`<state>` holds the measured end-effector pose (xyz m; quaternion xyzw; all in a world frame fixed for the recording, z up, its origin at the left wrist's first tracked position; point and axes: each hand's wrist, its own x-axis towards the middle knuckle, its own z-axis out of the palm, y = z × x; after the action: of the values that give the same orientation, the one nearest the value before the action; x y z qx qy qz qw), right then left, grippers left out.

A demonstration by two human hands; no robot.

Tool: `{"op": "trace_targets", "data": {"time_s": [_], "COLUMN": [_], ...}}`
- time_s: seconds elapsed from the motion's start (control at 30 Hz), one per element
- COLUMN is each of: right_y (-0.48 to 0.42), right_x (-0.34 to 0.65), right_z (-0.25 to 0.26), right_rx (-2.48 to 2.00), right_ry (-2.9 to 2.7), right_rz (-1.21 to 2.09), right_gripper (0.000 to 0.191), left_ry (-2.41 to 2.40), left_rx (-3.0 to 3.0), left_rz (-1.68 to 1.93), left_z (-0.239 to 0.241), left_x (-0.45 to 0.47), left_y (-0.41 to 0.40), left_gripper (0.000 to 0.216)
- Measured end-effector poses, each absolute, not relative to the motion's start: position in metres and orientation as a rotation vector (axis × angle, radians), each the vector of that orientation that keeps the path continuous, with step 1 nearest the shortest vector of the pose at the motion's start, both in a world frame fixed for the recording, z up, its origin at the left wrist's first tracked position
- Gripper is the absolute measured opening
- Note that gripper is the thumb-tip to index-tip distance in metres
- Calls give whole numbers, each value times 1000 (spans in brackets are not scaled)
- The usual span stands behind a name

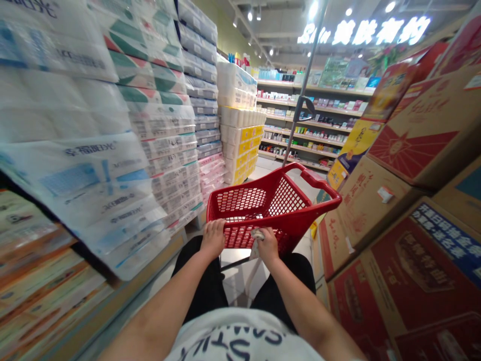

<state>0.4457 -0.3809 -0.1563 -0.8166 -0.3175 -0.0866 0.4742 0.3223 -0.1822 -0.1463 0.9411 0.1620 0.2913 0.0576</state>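
Red plastic shopping cart (274, 200) sits straight ahead in a narrow aisle, basket looks empty. Left hand (212, 237) is closed over the near rim/handle bar; right hand (268, 245) grips the same bar just beside it, with a crumpled pale paper or cloth (257, 234) pinched against it. Cart is likely light, stiff mesh plastic, rolls easily, and the smooth bar could slip a bit under that scrap. Best hold is the near bar, hands spread apart. Stacked tissue-paper packs (112, 165) crowd the left, cardboard cartons (406, 200) the right, both close.
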Motion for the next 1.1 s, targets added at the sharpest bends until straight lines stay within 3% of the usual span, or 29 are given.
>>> {"op": "trace_targets", "data": {"time_s": [0.47, 0.6, 0.73, 0.83, 0.93, 1.1], "right_y": [-367, -360, -346, -347, -368, -428], "right_x": [431, 422, 405, 402, 420, 484], "right_z": [-139, -131, -118, -97, -69, -38], "right_rx": [-1993, -1918, -1766, -1617, -1702, -2258], "right_ry": [-860, -845, -742, -912, -1141, -1237], "right_rz": [-176, -135, 197, 387, -7, -643], "right_gripper": [37, 32, 22, 31, 34, 28], "left_ry": [505, 222, -81, -31, 49, 107], "left_rx": [2806, 2829, 2782, 2655, 2585, 2681], "left_rz": [821, 903, 800, 851, 937, 966], "left_z": [-136, -134, -138, -139, -141, -151], "left_x": [316, 308, 311, 319, 327, 338], "left_y": [-189, -212, -232, -226, -211, -200], "left_gripper": [46, 56, 74, 72, 62, 54]}}
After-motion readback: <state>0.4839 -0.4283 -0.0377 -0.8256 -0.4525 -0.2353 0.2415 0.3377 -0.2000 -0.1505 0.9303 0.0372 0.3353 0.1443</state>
